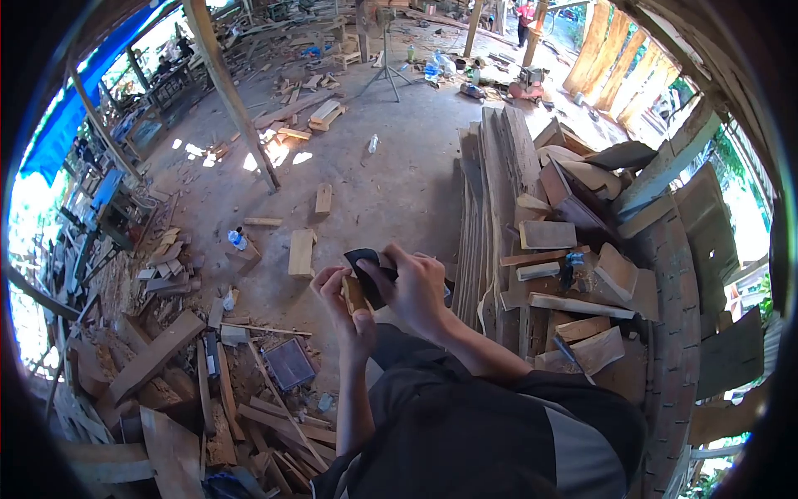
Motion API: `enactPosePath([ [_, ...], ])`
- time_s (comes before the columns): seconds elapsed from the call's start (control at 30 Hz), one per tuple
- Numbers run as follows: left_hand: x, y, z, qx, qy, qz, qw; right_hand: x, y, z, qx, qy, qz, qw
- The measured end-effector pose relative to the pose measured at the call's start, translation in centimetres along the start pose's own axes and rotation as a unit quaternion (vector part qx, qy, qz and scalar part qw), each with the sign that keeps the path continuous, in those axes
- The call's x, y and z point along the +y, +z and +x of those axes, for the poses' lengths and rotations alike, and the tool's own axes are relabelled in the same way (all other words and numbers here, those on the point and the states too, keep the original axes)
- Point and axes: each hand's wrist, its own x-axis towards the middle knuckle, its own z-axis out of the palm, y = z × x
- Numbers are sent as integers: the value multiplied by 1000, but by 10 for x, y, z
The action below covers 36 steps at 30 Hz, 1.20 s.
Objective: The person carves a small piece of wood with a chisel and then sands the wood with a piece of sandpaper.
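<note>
Near the middle of the view, my left hand (339, 303) is closed round a small yellowish-brown wooden block (355, 295). Just to its right, my right hand (414, 287) grips a dark, thin, bent sheet (366, 264), which looks like sandpaper. The sheet is beside the upper end of the block; whether the two touch is hard to tell. My right fingers partly cover the sheet, and my left fingers hide part of the block.
Stacked long planks (490, 191) stand on the right, with offcuts and tools beside them. Scrap wood (158, 366) fills the lower left. A wooden block (301, 253) and a bottle (238, 239) lie ahead. A person (525, 18) stands far back.
</note>
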Motion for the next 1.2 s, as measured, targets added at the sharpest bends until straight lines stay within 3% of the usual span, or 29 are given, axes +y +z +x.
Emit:
enactPosePath([
  [0.1, -6, -3, 5, 25, 12, 21, 999, 5, 4, -11, -11, -27, -4, 1000],
  [0.2, -15, -6, 8, 18, -2, 13, 1000, 2, -1, -17, -40, 4, 25, 999],
  [0.27, -25, -3, 0, 9, -15, -57, 998, 10, 4, -22, -20, 18, 43, 999],
  [0.33, -20, 1, -2, 2, -137, -116, 984, 16, 3, -29, 4, 36, 57, 998],
  [0.4, -17, 10, -7, 2, -157, -146, 977, 18, -5, -32, 11, 79, 53, 995],
  [0.53, -31, 20, -19, -112, -239, -214, 940, 36, -14, -45, 62, 113, 60, 990],
  [0.6, -34, 23, -19, -287, -365, -245, 851, 45, -19, -56, 68, 143, 88, 983],
  [0.67, -28, 42, -22, -330, -369, -243, 834, 54, -25, -72, 72, 170, 95, 978],
  [0.73, -20, 68, -24, -381, -278, -331, 817, 63, -34, -90, 73, 192, 104, 973],
  [0.8, -29, 83, -34, -425, -296, -321, 793, 71, -42, -109, 55, 284, 168, 942],
  [0.9, -24, 108, -45, -425, -280, -327, 796, 85, -56, -129, 89, 287, 243, 922],
  [1.0, -21, 118, -47, -451, -322, -297, 777, 84, -74, -136, 90, 314, 320, 890],
  [1.07, -12, 123, -44, -446, -353, -318, 759, 84, -85, -141, 62, 231, 231, 943],
  [1.13, -1, 122, -38, -487, -369, -328, 720, 84, -89, -145, 89, 276, 257, 922],
  [1.2, -3, 121, -38, -473, -360, -294, 748, 87, -91, -147, 46, 247, 292, 923],
])
